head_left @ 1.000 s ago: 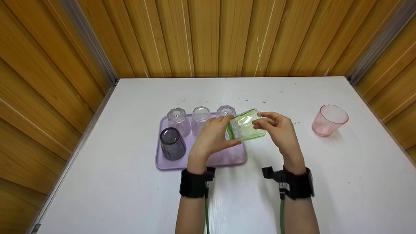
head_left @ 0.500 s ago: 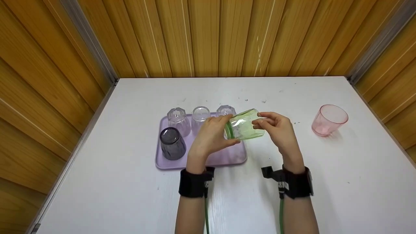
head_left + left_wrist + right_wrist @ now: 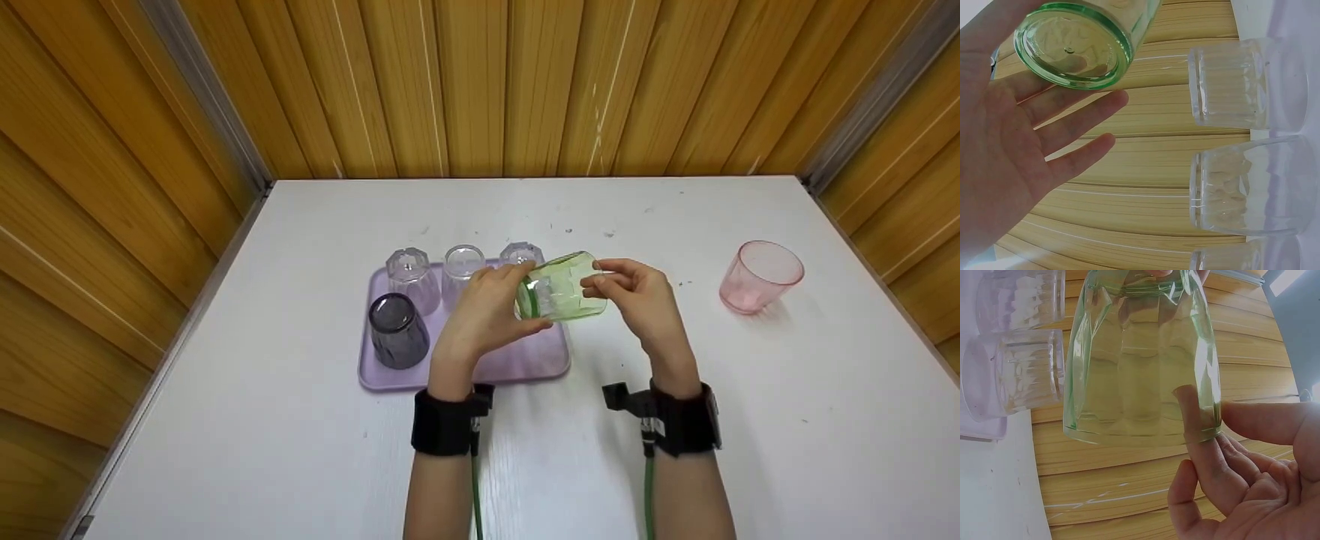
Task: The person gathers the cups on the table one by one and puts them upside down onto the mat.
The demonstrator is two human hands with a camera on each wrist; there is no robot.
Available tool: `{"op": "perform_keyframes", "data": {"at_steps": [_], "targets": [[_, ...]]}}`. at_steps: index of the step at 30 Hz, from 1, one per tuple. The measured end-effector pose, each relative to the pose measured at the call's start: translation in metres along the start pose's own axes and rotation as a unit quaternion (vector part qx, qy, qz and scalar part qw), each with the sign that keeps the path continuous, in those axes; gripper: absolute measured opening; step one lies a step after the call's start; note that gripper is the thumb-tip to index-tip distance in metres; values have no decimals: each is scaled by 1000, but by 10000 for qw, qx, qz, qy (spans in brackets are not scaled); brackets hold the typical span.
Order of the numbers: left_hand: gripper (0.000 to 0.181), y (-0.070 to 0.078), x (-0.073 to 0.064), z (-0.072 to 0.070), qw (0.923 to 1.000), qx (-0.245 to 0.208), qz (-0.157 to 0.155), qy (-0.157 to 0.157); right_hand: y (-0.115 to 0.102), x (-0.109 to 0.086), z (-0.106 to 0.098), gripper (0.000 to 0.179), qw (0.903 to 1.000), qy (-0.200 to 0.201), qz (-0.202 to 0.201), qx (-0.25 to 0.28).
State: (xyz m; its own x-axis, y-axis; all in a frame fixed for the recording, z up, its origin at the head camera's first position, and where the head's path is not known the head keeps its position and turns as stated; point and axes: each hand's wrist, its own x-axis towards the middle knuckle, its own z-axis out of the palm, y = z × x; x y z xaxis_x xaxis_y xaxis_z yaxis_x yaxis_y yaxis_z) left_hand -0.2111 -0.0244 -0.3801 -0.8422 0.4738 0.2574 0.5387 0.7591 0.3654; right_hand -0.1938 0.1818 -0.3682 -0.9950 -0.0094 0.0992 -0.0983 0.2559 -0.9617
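A green, clear faceted drinking glass (image 3: 562, 291) is held tilted on its side above the right part of the purple tray, its thick base to the left and its mouth to the right. My left hand (image 3: 484, 309) grips it near the base, thumb below and fingers above. In the left wrist view the round base (image 3: 1069, 50) shows, and the other fingers (image 3: 1081, 118) are spread away from it. My right hand (image 3: 641, 300) pinches the rim; in the right wrist view one finger (image 3: 1190, 413) reaches inside the glass while the thumb (image 3: 1264, 422) lies outside.
On the purple tray (image 3: 525, 364) stand upside-down glasses: a dark grey one (image 3: 399, 334) at front left and clear ones (image 3: 412, 285) along the back, partly hidden by my left hand. A pink glass (image 3: 754, 285) stands upright at the right of the white table (image 3: 300, 435).
The green glass has turned a little about its length and shifted slightly left with both hands. The grip of each hand looks much the same. The tray and other glasses stay put.
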Motion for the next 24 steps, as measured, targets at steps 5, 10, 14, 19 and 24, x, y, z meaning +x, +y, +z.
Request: {"op": "perform_keyframes", "data": {"at_steps": [5, 10, 14, 19, 24], "targets": [[79, -1, 0, 0, 10000, 82, -6, 30, 2, 1, 0, 30, 10000, -21, -52, -45], [79, 0, 0, -1, 9999, 83, -23, 53, 4, 2, -1, 30, 9997, -56, -89, -216], [79, 1, -1, -1, 9999, 66, -12, 80, 4, 2, -1, 30, 9997, -57, -44, -254], [79, 1, -1, -1, 9999, 30, -33, 96, 5, 3, 0, 30, 9995, -75, 19, -292], [79, 1, -1, -2, 9999, 12, -68, 73, 5, 3, 1, 30, 9995, -52, 30, -320]]}}
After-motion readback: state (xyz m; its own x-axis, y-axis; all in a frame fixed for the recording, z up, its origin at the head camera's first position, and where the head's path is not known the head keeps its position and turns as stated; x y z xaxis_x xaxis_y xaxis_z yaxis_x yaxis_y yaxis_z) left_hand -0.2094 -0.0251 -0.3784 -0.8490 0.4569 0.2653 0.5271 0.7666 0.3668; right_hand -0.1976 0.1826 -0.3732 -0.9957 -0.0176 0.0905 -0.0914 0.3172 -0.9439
